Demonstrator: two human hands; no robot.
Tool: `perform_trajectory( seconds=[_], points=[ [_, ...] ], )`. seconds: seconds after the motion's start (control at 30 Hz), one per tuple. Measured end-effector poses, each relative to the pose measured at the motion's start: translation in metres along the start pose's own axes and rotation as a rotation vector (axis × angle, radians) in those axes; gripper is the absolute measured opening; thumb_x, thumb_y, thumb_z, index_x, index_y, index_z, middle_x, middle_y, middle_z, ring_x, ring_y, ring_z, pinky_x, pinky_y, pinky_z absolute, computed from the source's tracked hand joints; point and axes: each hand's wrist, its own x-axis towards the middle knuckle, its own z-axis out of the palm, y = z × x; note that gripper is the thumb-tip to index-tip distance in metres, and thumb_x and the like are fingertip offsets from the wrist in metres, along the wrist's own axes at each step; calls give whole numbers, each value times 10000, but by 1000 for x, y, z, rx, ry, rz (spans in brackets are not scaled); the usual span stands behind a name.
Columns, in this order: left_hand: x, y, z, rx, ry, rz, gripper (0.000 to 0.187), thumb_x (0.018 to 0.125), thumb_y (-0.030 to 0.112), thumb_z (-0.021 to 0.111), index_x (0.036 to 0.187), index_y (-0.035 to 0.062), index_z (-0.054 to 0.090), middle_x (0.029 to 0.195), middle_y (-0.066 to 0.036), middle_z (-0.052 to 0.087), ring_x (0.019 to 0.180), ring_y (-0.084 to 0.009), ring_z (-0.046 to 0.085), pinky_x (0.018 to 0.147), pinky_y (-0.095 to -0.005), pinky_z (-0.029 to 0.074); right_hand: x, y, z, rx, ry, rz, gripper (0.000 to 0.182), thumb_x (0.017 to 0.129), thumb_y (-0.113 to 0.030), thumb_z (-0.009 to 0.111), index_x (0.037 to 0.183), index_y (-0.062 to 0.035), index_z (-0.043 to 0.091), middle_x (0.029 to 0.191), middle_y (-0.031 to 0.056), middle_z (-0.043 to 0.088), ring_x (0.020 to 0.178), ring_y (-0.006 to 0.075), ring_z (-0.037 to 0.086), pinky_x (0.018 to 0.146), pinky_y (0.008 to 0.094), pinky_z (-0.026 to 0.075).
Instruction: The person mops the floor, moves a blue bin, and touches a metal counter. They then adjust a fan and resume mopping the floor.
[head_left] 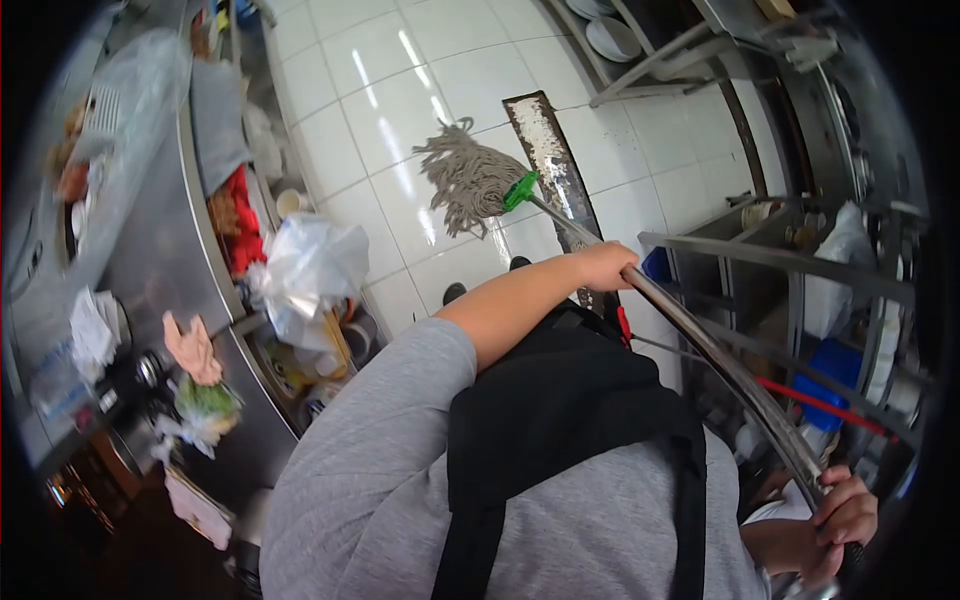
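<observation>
A string mop with grey-brown strands (470, 180), a green clamp (520, 191) and a long metal handle (700, 345) slants across the view. Its strands lie on the white tiled floor (385, 215), beside a dark, worn strip (555, 160) set into the tiles. My left hand (605, 265) reaches across my body and is closed round the middle of the handle. Near the handle's upper end, at the lower right, my right hand (845, 515) grips it with fingers wrapped round.
On the left runs a metal counter (150, 235) with plastic bags, a pink cloth (193, 348) and clutter. A white plastic bag (310, 265) bulges from its edge. Metal racks (780, 255) stand close on my right, holding a blue container (828, 382). Plates (612, 40) sit on a shelf ahead.
</observation>
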Motion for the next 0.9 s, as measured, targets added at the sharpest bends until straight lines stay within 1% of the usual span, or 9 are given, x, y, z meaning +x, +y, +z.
perform_trajectory(
  seconds=[0.1, 0.23, 0.3, 0.37, 0.5, 0.57, 0.63, 0.77, 0.9],
  points=[
    [-23, 17, 6, -34, -95, -118, 263, 739, 238, 746, 784, 31, 590, 773, -154, 638, 772, -346, 634, 667, -415, 484, -3, -1, -5, 139, 8, -51, 111, 834, -232, 535, 855, -130, 496, 613, -47, 440, 613, 110, 460, 735, 365, 394],
    [-80, 17, 10, -46, -15, -144, 298, 765, 274, 742, 767, 34, 565, 750, -145, 623, 732, -342, 619, 642, -416, 467, 13, 9, -6, 366, 12, -63, 70, 872, -168, 510, 863, -110, 471, 565, -46, 428, 547, 77, 436, 666, 282, 370],
    [-111, 22, 6, -48, 42, -188, 330, 773, 296, 744, 761, 31, 546, 727, -143, 605, 698, -339, 601, 628, -414, 457, 29, 15, -5, 472, -29, 19, 124, 838, -193, 578, 845, -104, 491, 551, -37, 445, 519, 106, 465, 700, 306, 459],
    [-142, 29, 4, -54, 118, -276, 349, 772, 302, 751, 758, 29, 533, 702, -145, 587, 673, -332, 584, 620, -406, 449, 45, 33, 6, 508, 16, -33, 98, 858, -155, 539, 876, -92, 466, 545, -47, 433, 483, 86, 447, 605, 262, 396],
    [-196, 28, 17, -67, 271, -443, 353, 775, 299, 753, 751, 29, 528, 677, -150, 570, 647, -324, 562, 612, -389, 442, 78, 71, 22, 681, -205, 21, 111, 876, -157, 528, 906, -108, 433, 567, -37, 438, 536, 96, 455, 636, 298, 374],
    [-215, 27, 32, -128, 365, -482, 341, 780, 300, 745, 745, 29, 540, 670, -149, 572, 646, -329, 560, 616, -382, 444, 83, 94, 32, 762, -207, 94, 95, 881, -151, 513, 917, -99, 442, 573, -27, 435, 557, 121, 456, 670, 334, 381],
    [-223, 39, 44, -144, 373, -659, 315, 776, 262, 742, 716, 29, 539, 649, -138, 563, 634, -329, 551, 616, -389, 445, 83, 118, 44, 775, -187, 149, 114, 875, -155, 539, 949, -77, 503, 574, -14, 446, 560, 141, 466, 678, 364, 385],
    [-229, 19, 130, 192, 591, -762, 311, 780, 265, 698, 642, 36, 538, 670, -166, 591, 668, -382, 576, 606, -425, 459, 53, 156, 31, 871, -410, 102, 76, 844, -143, 602, 822, -76, 574, 556, 19, 527, 523, 164, 523, 668, 393, 457],
    [-174, 37, 156, 164, 702, -826, 335, 785, 278, 698, 613, 47, 525, 642, -156, 576, 652, -377, 566, 597, -429, 450, 37, 178, -25, 843, -508, 61, 88, 814, -95, 624, 738, -68, 589, 541, 41, 562, 511, 198, 566, 675, 397, 485]
  ],
)
